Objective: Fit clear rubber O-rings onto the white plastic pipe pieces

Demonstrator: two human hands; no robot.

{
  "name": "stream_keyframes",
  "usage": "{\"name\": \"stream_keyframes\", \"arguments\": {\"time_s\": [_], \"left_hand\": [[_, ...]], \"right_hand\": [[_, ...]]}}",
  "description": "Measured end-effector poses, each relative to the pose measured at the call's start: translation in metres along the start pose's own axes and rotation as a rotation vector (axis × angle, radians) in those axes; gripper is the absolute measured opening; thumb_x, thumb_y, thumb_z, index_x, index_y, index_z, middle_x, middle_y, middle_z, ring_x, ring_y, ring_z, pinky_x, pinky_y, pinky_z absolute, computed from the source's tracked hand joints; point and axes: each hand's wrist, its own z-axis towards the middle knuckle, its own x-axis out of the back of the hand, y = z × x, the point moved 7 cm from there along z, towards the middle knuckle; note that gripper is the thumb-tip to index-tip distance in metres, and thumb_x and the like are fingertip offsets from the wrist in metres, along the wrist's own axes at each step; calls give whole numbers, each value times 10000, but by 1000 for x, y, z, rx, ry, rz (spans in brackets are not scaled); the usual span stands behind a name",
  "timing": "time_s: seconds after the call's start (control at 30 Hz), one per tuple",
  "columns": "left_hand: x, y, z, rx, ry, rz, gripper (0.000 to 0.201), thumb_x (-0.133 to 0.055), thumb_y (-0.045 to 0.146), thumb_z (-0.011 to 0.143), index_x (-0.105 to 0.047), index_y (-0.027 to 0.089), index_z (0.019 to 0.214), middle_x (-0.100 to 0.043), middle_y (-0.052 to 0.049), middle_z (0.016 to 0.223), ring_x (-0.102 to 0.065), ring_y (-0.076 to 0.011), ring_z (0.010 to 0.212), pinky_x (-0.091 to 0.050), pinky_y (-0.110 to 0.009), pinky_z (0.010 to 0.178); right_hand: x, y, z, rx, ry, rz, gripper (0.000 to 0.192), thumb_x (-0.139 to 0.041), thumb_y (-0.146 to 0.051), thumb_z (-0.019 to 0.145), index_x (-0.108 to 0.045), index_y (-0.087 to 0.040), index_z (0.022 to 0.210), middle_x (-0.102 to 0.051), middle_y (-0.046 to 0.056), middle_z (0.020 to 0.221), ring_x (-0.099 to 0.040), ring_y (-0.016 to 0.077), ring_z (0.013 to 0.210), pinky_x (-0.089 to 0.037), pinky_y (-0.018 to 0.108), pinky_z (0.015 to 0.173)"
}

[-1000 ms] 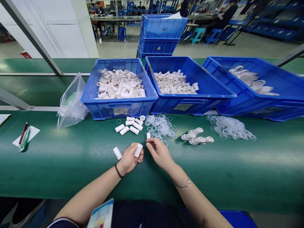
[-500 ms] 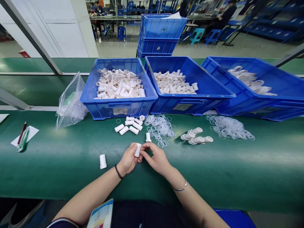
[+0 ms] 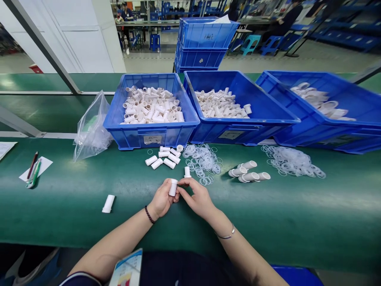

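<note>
My left hand is wrapped round a short white plastic pipe fitting, its collar end up. Against the fitting's right side, my right hand is closed, with thumb and forefinger at the collar; whether a thin ring is between them is too small to tell. Just beyond the fingers, another white fitting stands upright. A loose pile of clear sealing rings lies behind it, and several white fittings lie to the left of that pile. One lone fitting rests left of my left hand.
Three blue crates of white parts line the back of the green bench. To the right are several larger white tubes and a second ring pile. A clear bag, pencil and green cutter are leftward.
The lone fitting on the left has rolled further left and now lies tilted. Both hands stay at the held fitting, which has turned slightly more upright. The view has shifted a little.
</note>
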Motion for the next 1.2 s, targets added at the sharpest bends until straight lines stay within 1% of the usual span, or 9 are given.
{"name": "stream_keyframes", "arguments": {"time_s": [0.17,0.27,0.47,0.57,0.7,0.83,1.0,1.1,1.2], "left_hand": [[-5,5,-2,5,-35,28,413,-625,533,797,-514,165,948,-583,-20,754,-500,-106,563,-342,-233,522],[-6,8,-3,-27,-58,84,382,-621,513,807,-507,176,947,-557,-8,766,-481,-100,566,-328,-231,533],[-3,29,-12,-319,-18,731,247,-586,377,861,-557,206,1036,-598,-46,910,-538,-183,800,-405,-298,749],[-7,38,-16,-441,-1,976,229,-611,262,839,-598,227,1065,-612,-71,1031,-532,-238,978,-378,-340,890],[-21,32,-18,-467,-168,1121,241,-615,201,821,-632,231,1060,-625,-97,1079,-522,-275,1052,-367,-392,948],[-23,27,-20,-407,-195,1018,327,-619,226,822,-619,246,1149,-624,-96,1149,-533,-275,1087,-381,-395,970],[-10,20,-10,-282,-144,677,425,-632,302,838,-553,230,1250,-602,-90,1173,-563,-220,1025,-429,-331,911],[-5,14,-4,-210,-141,539,454,-651,347,827,-544,205,1245,-624,-70,982,-571,-172,822,-467,-288,761],[-5,20,-5,-239,-117,596,432,-644,343,832,-565,210,1235,-628,-73,1027,-570,-183,868,-457,-293,797]], "right_hand": [[17,25,13,8,-18,-286,186,-492,-185,888,-601,-224,1034,-635,88,1050,-563,261,1006,-484,438,874],[14,39,17,3,-60,-385,245,-439,-152,890,-636,-229,1015,-637,95,1060,-559,268,975,-489,448,854],[34,29,11,-127,111,-33,143,-507,-214,869,-629,-211,944,-661,59,922,-603,196,804,-514,349,749],[34,16,8,-217,-89,88,96,-566,-230,820,-642,-211,876,-668,24,821,-583,160,691,-496,291,649],[27,6,2,-240,-301,112,134,-570,-228,814,-680,-217,891,-682,26,842,-600,163,727,-506,288,662],[38,22,1,-253,-204,135,274,-609,-327,831,-634,-216,1080,-658,64,997,-628,187,832,-537,310,688],[64,61,15,-181,57,-267,191,-514,-312,899,-673,-207,915,-635,77,868,-593,226,808,-510,381,732],[50,74,25,-87,35,-505,177,-521,-271,895,-686,-208,894,-611,89,834,-555,260,855,-480,409,782],[34,79,29,-47,3,-595,163,-519,-238,897,-678,-211,873,-593,86,843,-532,252,836,-470,387,767]]}}
